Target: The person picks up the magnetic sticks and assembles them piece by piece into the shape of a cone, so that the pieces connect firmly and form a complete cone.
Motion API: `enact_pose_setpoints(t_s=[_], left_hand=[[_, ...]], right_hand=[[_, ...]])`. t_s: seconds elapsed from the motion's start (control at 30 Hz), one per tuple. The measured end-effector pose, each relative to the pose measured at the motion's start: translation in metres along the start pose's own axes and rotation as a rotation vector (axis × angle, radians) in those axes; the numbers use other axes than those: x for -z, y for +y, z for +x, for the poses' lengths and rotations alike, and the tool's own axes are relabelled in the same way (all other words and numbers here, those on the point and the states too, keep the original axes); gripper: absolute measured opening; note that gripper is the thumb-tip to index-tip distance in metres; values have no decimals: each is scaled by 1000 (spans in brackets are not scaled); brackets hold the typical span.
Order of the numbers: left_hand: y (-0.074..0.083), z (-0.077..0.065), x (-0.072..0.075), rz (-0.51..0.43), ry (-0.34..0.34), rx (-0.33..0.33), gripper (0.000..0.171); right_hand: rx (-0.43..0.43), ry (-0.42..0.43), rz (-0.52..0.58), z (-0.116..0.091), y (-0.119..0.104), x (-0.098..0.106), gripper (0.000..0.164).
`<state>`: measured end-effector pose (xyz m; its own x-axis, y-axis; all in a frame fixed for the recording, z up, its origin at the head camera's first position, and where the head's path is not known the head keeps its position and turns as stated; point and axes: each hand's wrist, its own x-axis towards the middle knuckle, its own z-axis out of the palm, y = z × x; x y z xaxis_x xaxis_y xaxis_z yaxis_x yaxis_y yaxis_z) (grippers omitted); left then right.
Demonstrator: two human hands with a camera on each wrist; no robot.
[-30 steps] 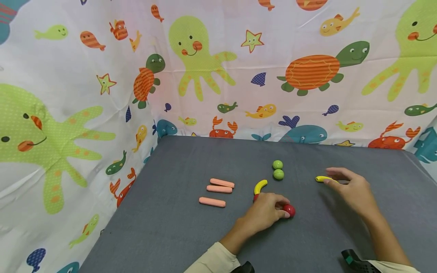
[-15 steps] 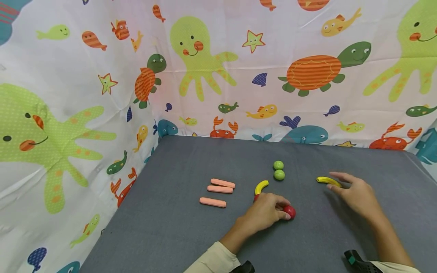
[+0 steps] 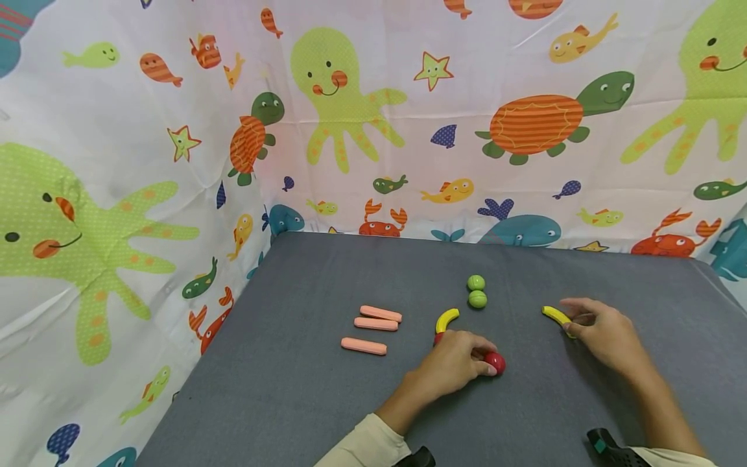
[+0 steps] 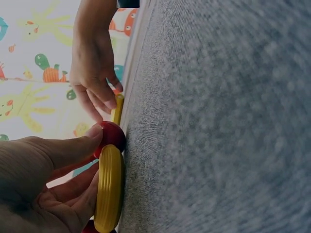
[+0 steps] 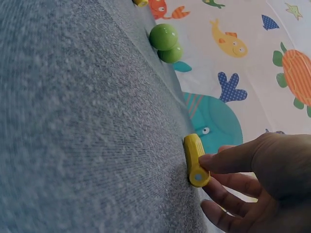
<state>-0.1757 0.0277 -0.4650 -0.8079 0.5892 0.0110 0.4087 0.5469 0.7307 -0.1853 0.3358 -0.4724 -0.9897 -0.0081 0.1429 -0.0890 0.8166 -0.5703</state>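
My left hand [image 3: 452,363] holds a small glossy red ball [image 3: 495,363] between thumb and fingers, on the grey tabletop. Behind that hand lies a yellow toy banana [image 3: 447,319], seen close beside the fingers in the left wrist view. A second red piece [image 4: 91,227] shows at the bottom of that view, mostly covered by the hand in the head view. Farther right, my right hand [image 3: 607,334] pinches the near end of another yellow toy banana [image 5: 194,160] between thumb and fingers. This banana slants, its far end pointing back and left.
Several pink sausage-shaped sticks, one of them the front stick [image 3: 364,346], lie left of my left hand. Two green balls [image 3: 476,292] sit one behind the other between the bananas, farther back. A sea-animal printed curtain [image 3: 373,130] borders the table at the back and left.
My right hand's thumb and fingers were around the banana, loosened, and now pinch its near end. The banana has turned, its near end swinging toward me. The left hand has stayed on the red ball.
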Motion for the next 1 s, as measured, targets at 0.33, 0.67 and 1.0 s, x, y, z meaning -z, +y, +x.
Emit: enact_pose_setpoints(t_s=[0.33, 0.67, 1.0], left_hand=[[0, 1, -1, -1, 5, -11, 31], [0, 1, -1, 10, 11, -23, 30], [-1, 0, -2, 18, 13, -28, 29]], right_hand=[[-15, -67, -26, 1, -9, 0, 36], [-58, -139, -38, 1, -15, -1, 25], [-65, -141, -10, -1, -20, 1, 26]])
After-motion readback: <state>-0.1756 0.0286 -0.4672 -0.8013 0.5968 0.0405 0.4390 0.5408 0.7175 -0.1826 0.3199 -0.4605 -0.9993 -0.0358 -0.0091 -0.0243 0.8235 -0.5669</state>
